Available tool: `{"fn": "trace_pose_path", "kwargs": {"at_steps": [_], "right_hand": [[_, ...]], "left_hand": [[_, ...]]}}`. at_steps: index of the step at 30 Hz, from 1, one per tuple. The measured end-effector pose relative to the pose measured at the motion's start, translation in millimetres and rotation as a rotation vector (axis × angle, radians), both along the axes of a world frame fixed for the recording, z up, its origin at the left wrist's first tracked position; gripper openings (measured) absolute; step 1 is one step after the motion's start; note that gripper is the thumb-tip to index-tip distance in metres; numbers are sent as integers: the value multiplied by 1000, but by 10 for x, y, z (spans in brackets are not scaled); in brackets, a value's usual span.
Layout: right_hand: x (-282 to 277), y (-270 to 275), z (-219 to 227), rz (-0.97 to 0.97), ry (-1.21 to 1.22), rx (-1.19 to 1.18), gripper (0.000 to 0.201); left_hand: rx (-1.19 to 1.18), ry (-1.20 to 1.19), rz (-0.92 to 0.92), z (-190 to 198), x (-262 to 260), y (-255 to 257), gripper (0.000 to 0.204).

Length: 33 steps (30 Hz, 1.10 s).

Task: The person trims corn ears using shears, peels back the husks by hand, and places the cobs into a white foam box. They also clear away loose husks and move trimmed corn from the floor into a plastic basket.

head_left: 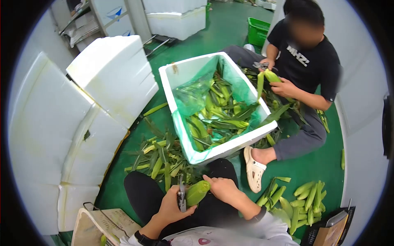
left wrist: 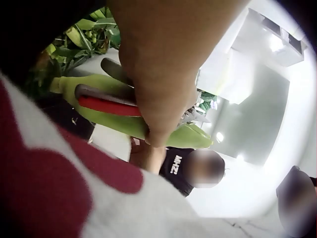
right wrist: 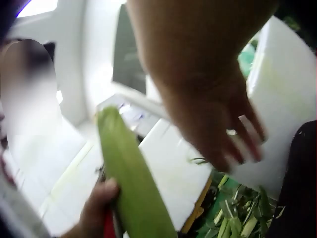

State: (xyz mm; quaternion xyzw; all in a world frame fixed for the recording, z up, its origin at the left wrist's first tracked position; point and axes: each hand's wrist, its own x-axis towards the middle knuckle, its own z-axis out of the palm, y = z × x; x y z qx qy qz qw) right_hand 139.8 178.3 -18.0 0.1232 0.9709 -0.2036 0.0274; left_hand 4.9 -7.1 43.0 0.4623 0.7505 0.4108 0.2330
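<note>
My left hand (head_left: 174, 207) grips a green-husked ear of corn (head_left: 198, 192) together with pruning shears (head_left: 181, 196). In the left wrist view the shears' red-lined handle (left wrist: 109, 105) lies along the husk. The right wrist view shows the ear (right wrist: 130, 173) slanting up, with my left thumb on its side. My right hand (head_left: 223, 190) is beside the ear's upper end in the head view. Its fingers (right wrist: 245, 131) hang loosely bent, holding nothing, apart from the ear in the right wrist view.
Ahead, a white foam box (head_left: 213, 158) lined with green plastic holds husks. Loose husks (head_left: 158, 158) lie on the floor at left. Trimmed ears (head_left: 310, 201) are piled at right. Opposite sits another person (head_left: 305, 61) with corn and shears. A plastic basket (head_left: 84, 229) stands at lower left.
</note>
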Motion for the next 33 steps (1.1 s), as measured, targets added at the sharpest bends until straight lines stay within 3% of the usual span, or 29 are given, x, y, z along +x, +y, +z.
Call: {"fn": "trace_pose_path", "kwargs": {"at_steps": [1,2,4,5,8,9,16,20,22,24,27,29,31,32,33], "right_hand": [[-57,-12,198,-28,268,-160,29],[-86,13,437,-60,528,-323,29],[-11,104,802,-52,498,-704,25],[-27,125,983,51,483,-659,27],[20,173,1050,114,477,-624,33],[-7,174,1011,128,628,-458,37],[98,178,984,-15,917,1,36],[236,227,1037,23,1028,278,34],[263,223,1058,28,1104,351,30],[316,268,1150,63,1139,418,30],[451,247,1246,143,1098,484,32],[561,270,1226,208,1055,469,34],[557,267,1177,-2,1035,433,34],[566,275,1140,-108,1022,413,35],[606,281,1046,-230,914,338,49]], "left_hand": [[67,159,-47,13,-35,3,72],[12,119,-45,73,-63,31,68],[-103,28,-70,217,-72,59,62],[-82,-9,-93,164,-73,66,62],[-124,-198,-177,224,-81,126,65],[-98,-220,-201,215,-79,154,68],[-9,-329,-310,218,82,403,78],[93,-420,-365,72,192,572,75],[222,-1236,-301,-86,465,633,83],[272,-1438,-279,-110,594,708,91],[224,-1532,-328,-66,594,772,94],[215,-1449,-369,-58,547,810,93],[213,-1280,-410,-32,501,871,85],[130,-1069,-465,0,457,900,82],[50,-857,-512,37,398,914,79]]}}
